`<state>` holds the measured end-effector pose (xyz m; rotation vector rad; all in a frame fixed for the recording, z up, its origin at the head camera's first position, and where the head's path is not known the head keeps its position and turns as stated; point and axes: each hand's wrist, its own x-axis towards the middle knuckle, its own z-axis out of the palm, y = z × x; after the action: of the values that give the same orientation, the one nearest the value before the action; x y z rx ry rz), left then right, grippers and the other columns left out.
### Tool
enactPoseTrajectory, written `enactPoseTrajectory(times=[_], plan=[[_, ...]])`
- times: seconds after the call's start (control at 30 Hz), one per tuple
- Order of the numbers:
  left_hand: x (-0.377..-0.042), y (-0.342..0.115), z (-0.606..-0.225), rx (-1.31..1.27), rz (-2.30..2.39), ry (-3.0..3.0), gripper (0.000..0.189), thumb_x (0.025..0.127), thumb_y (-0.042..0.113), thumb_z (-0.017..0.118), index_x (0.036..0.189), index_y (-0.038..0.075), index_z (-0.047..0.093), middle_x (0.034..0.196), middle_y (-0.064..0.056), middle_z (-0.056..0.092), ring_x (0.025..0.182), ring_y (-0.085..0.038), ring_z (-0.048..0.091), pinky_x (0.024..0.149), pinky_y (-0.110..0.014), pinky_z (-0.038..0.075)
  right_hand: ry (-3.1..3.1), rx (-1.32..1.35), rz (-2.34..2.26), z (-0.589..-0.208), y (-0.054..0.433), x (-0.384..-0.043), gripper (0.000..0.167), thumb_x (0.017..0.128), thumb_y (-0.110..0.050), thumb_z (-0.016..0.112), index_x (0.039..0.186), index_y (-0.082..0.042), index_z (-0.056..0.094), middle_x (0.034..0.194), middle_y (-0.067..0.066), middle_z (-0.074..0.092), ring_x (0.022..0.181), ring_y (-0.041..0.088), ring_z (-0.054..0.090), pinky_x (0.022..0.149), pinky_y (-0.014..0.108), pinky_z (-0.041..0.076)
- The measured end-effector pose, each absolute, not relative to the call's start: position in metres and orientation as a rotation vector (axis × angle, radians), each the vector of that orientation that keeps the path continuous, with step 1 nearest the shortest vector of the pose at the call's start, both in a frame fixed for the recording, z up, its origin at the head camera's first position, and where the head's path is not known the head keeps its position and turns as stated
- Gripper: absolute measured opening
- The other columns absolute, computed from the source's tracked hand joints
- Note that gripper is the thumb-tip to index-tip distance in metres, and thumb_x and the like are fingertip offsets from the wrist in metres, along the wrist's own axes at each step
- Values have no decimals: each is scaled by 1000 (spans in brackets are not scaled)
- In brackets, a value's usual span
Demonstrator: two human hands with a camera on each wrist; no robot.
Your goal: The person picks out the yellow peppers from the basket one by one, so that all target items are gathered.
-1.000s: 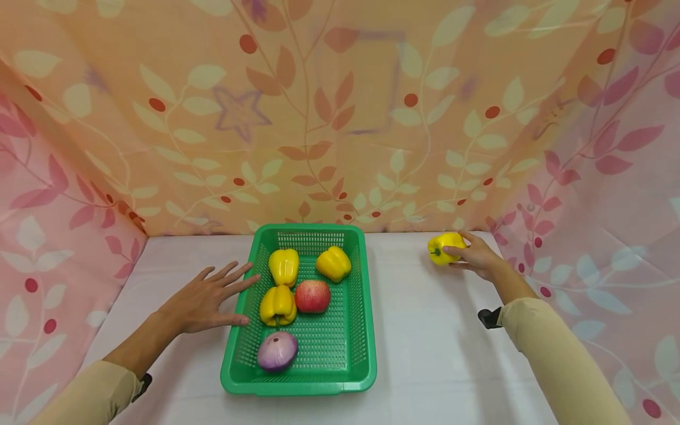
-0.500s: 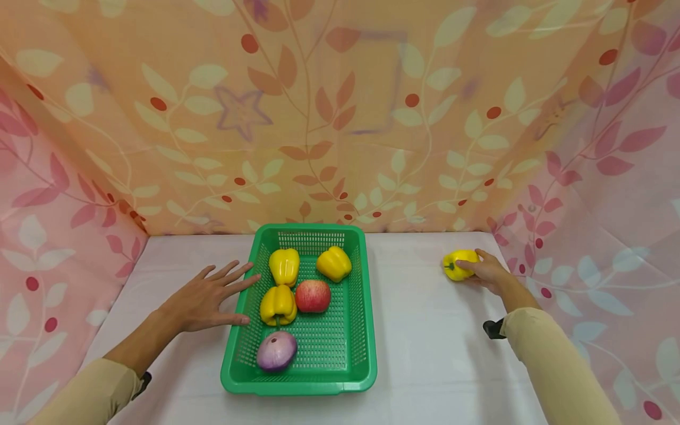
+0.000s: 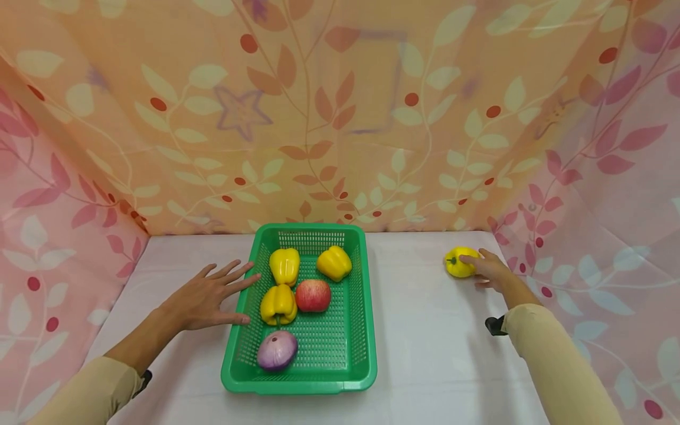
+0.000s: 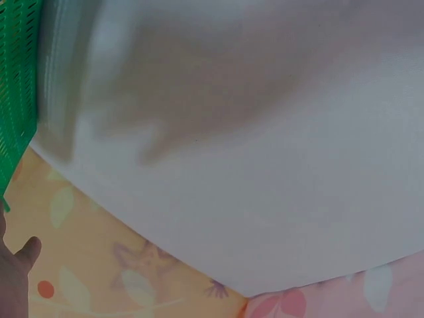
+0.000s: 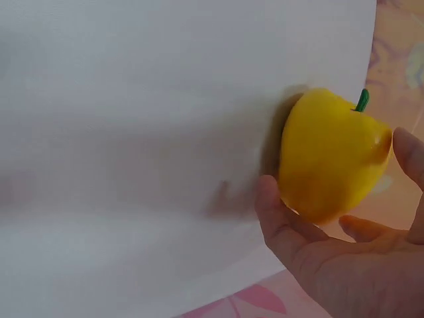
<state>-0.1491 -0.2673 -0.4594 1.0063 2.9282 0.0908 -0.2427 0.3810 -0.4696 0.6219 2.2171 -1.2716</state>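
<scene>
On the right of the white table lies a yellow bell pepper (image 3: 460,263) with a green stem. My right hand (image 3: 493,273) is right beside it, fingers loosened and spread apart. In the right wrist view, the thumb and fingertips stand around the pepper (image 5: 334,156) without wrapping it, close to its sides. My left hand (image 3: 209,298) has its fingers spread at the left rim of a green basket (image 3: 366,330). In the basket are several yellow bell peppers (image 3: 284,267), a red apple (image 3: 313,296) and a purple onion (image 3: 277,350).
The white tabletop (image 3: 419,342) extends on both sides of the basket. Floral curtains (image 3: 319,118) hang along the back and both sides, and the right one comes near the right arm.
My right hand has brought the yellow bell pepper right and slightly nearer, then loosened its fingers from it on the table. My left hand and the basket have stayed in place.
</scene>
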Motion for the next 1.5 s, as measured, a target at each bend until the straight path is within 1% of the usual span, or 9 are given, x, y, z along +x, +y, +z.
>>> enactPoseTrajectory(times=[0.23,0.33,0.47,0.57,0.67,0.87,1.13,1.27,1.5], plan=[[-150,-267,-460,1006,91,2925,88,85,76,52,154,24,39,162,-6,30,146,-40,28,109,-70,26,2227,573,-1218,-437,383,-252,101,98,-52,53,156,-8,-17,159,35,-4,140,55,23,110,56,38],[-150,-267,-460,1001,87,2923,88,85,77,51,155,25,38,162,-6,30,146,-40,27,109,-70,26,2228,491,-1190,-420,379,-258,96,99,-51,53,158,-10,-10,160,33,-6,141,58,16,110,60,35],[-150,-268,-460,1031,81,2938,88,84,77,52,154,24,40,161,-7,32,146,-40,29,108,-70,28,2231,403,-1206,-392,366,-264,96,100,-49,53,158,-12,-14,161,30,-10,141,59,15,110,63,32],[-150,-268,-459,1053,78,2946,88,84,76,53,153,23,42,160,-8,34,145,-40,30,108,-70,29,2226,331,-1246,-373,352,-267,102,99,-50,54,154,-13,-25,162,28,-10,143,57,13,112,64,28],[-150,-268,-458,1045,77,2940,88,84,76,53,153,23,42,160,-8,34,146,-40,29,108,-70,28,2221,220,-1285,-362,335,-271,100,100,-48,54,156,-13,-21,162,28,-8,144,56,11,112,66,25],[-149,-266,-457,1038,73,2923,89,84,76,53,153,22,42,160,-9,33,145,-41,29,109,-70,27,2205,73,-1325,-344,289,-273,95,99,-43,58,160,-14,-10,165,23,-3,146,52,13,110,66,29],[-148,-266,-457,1046,55,2927,88,84,77,52,153,22,42,160,-9,33,145,-41,30,109,-69,29,2146,-134,-1375,-327,226,-268,85,101,-36,57,161,-15,1,165,21,8,147,47,19,109,65,33],[-148,-266,-457,1057,38,2934,88,84,77,51,153,22,42,160,-9,33,145,-40,31,108,-68,30,2135,-189,-1396,-329,197,-267,81,100,-33,60,161,-19,9,163,19,18,146,45,24,107,61,38],[-147,-267,-458,1050,52,2939,87,85,77,52,153,23,41,160,-8,33,146,-39,29,109,-68,29,2081,-249,-1386,-343,154,-258,83,96,-30,66,161,-22,15,162,22,17,141,42,35,105,59,41]])
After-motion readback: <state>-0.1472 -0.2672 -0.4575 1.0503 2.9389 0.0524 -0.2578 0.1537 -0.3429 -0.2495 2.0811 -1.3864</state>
